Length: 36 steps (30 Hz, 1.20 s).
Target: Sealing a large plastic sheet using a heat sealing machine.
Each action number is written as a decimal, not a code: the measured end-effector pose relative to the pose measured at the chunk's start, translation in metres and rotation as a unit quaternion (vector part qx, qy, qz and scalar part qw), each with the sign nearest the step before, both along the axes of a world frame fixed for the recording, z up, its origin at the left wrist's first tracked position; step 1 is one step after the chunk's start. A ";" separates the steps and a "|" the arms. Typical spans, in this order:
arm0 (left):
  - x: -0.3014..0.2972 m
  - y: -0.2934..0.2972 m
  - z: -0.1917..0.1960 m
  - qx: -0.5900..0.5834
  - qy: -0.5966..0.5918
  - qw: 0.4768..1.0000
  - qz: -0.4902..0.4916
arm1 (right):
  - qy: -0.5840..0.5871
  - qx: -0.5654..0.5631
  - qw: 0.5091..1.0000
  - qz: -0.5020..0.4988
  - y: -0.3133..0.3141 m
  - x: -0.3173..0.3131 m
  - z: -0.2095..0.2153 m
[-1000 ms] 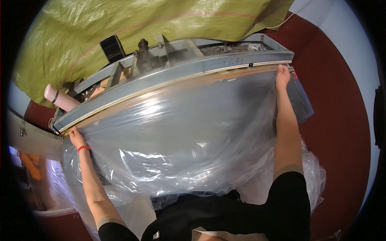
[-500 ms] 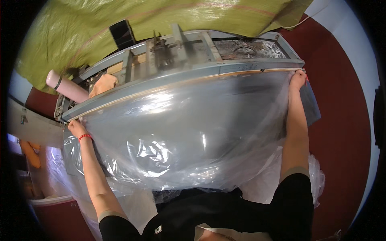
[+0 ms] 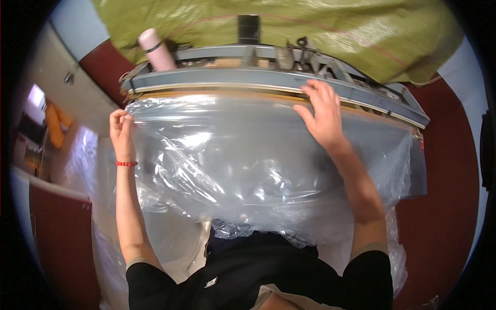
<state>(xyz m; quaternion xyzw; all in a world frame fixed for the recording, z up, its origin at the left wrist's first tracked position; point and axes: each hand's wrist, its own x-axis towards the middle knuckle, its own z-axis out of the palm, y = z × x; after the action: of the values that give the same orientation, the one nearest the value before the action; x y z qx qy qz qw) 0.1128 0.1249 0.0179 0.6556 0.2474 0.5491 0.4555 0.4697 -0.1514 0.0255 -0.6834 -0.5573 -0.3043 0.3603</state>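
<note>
Near the metal frame's (image 3: 206, 78) front edge, our left hand (image 3: 123, 134) pinched clear plastic film (image 3: 243, 142), our right hand (image 3: 324, 114) spread empty.

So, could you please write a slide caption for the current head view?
Left hand pinching a clear plastic sheet at its left edge, right hand open near a grey metal frame.

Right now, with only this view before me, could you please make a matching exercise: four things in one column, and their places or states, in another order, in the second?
Column one:
1. left hand
2. right hand
3. pink bottle
4. yellow-green tarp

Column two:
A. crossed by a thin reddish line
B. tilted, at the left end of the grey metal frame
C. open, fingers spread
D. pinching the clear plastic sheet

Pairs: 1-D, 2-C, 3-B, 4-A
</note>
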 end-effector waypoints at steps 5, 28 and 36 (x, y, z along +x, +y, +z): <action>-0.060 0.021 -0.017 0.039 0.160 0.978 0.129 | 0.398 -0.112 0.896 0.164 -0.017 -0.003 -0.047; 0.030 -0.109 -0.050 0.241 0.371 0.890 -0.109 | 0.264 -0.047 0.924 -0.273 -0.339 0.140 -0.108; 0.050 -0.068 -0.078 0.240 0.565 0.790 0.003 | 0.260 -0.046 0.925 -0.274 -0.349 0.147 -0.114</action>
<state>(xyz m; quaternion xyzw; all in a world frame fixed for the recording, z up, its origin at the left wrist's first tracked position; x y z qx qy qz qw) 0.1625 0.0566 -0.0603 0.9364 0.3225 0.1241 0.0609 0.6170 -0.5002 -0.0882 -0.8803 -0.2484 -0.1766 0.3636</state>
